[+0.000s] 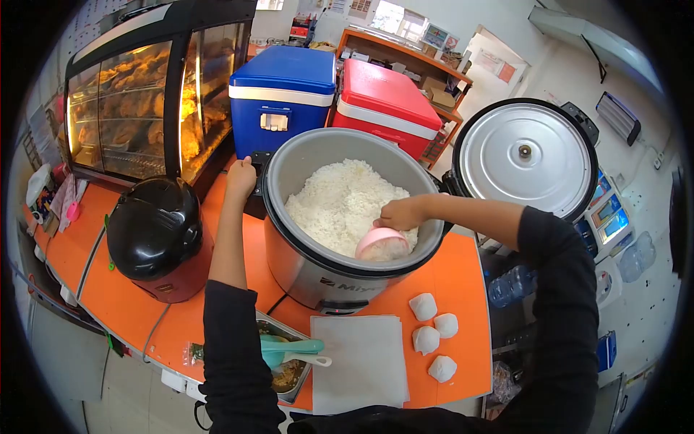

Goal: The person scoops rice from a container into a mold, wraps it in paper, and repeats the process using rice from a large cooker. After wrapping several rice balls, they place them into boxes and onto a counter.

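Note:
A large rice cooker (318,271) stands open on the orange table, with a mound of white rice (340,192) inside its grey pot. At its left side my left hand (243,177) is closed on the black handle (258,184). My right hand (403,212) reaches into the pot and grips the rim of a pink bowl (374,235). The bowl is tilted down in the rice near the pot's front right wall, with rice showing in it. The cooker's round metal lid (524,155) is raised on the right.
In front lie a stack of white paper sheets (361,365), several white wrapped bundles (425,338) and a metal tray (295,387) with teal and white utensils (289,347). A smaller black-lidded cooker (155,231), a lit food warmer (123,108), a blue cooler (282,76) and a red cooler (383,90) surround the pot.

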`<state>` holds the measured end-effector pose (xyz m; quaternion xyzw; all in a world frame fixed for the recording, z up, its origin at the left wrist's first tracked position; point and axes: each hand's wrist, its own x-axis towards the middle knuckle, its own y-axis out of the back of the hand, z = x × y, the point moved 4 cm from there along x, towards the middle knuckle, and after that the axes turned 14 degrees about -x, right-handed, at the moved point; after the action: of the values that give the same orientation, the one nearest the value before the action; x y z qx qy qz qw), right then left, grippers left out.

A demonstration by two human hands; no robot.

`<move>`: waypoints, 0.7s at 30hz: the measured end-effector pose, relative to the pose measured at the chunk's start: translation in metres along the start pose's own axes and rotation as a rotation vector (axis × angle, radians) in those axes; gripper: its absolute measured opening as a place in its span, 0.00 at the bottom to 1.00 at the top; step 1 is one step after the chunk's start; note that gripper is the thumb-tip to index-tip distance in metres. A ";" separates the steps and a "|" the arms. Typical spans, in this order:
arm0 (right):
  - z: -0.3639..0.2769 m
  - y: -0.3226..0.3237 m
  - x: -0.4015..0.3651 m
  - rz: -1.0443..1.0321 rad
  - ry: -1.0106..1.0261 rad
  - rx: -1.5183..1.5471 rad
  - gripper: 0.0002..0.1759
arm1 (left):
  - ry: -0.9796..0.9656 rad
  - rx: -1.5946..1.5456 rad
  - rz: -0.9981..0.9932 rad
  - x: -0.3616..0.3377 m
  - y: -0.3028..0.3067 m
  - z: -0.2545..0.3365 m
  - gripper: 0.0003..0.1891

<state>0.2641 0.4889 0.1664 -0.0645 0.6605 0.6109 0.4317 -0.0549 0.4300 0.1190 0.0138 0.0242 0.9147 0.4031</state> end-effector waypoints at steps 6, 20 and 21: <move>-0.036 0.028 -0.035 0.080 0.119 -0.020 0.29 | -0.162 0.179 0.102 0.014 -0.002 -0.009 0.20; 0.024 0.063 0.058 0.272 0.194 0.088 0.24 | -0.127 0.067 0.100 -0.007 0.005 0.003 0.21; 0.014 0.056 0.071 0.326 0.100 0.062 0.25 | -0.115 0.094 0.074 -0.007 0.005 0.003 0.21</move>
<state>0.1930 0.5466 0.1642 0.0265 0.7016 0.6480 0.2952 -0.0540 0.4218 0.1223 0.0861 0.0431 0.9246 0.3685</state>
